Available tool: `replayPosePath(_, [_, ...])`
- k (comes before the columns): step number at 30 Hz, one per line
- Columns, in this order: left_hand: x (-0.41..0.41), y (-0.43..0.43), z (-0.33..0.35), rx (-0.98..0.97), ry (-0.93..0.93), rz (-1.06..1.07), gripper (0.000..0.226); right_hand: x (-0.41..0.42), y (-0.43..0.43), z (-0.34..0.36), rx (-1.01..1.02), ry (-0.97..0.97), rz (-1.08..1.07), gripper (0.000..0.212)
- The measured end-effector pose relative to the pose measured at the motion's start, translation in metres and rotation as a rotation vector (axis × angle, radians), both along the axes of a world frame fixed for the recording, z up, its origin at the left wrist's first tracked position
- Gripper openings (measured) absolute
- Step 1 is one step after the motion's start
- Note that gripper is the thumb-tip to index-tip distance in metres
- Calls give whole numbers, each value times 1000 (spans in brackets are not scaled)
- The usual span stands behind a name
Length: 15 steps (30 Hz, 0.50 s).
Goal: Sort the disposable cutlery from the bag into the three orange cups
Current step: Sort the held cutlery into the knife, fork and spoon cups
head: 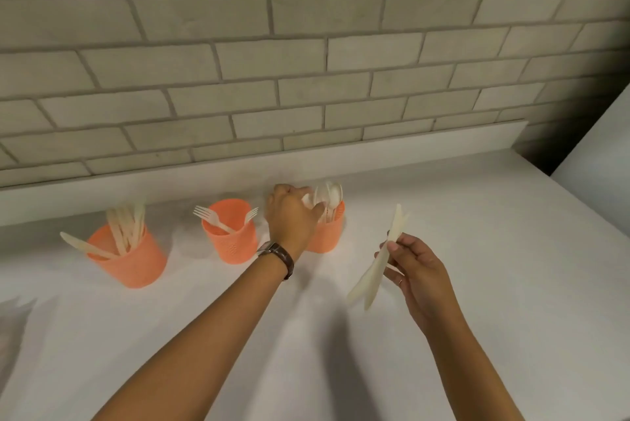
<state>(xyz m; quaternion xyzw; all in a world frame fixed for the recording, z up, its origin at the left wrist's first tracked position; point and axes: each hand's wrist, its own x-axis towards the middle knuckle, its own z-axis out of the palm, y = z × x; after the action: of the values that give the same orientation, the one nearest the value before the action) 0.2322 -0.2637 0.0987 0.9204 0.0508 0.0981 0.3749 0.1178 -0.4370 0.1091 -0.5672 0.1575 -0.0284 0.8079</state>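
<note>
cutlery (376, 260) pinched in right hand (419, 270), long axis tilted upright, well right of knife cup (128, 255); left hand (291, 219) curls around spoon (315, 199) at right cup (327, 233).

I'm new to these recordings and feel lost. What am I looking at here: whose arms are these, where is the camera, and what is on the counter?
There is no machine: a person wears one camera on the head, looking down at their own arms. On the white counter stand three orange cups: the left cup holds knives, the middle cup forks, the right cup spoons. The left hand, with a wristwatch, is at the spoons in the right cup. The right hand pinches a few pale utensils, blurred, seemingly knives.
</note>
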Motion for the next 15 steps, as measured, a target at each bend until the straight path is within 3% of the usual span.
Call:
replayPosePath(4, [-37, 39, 12, -250, -102, -37, 25, 3, 22, 5, -47, -33, 78, 11])
replayPosePath(6, [-63, 65, 20, -346, -87, -70, 14, 3, 41, 6, -85, -56, 132, 12])
replayPosePath(9, [-105, 114, 23, -476, -43, -58, 16, 1, 80, 4, -138, -75, 214, 14])
replayPosePath(15, [-162, 233, 24, -500, -61, 92, 18, 2, 199, -1, -176, -112, 348, 10])
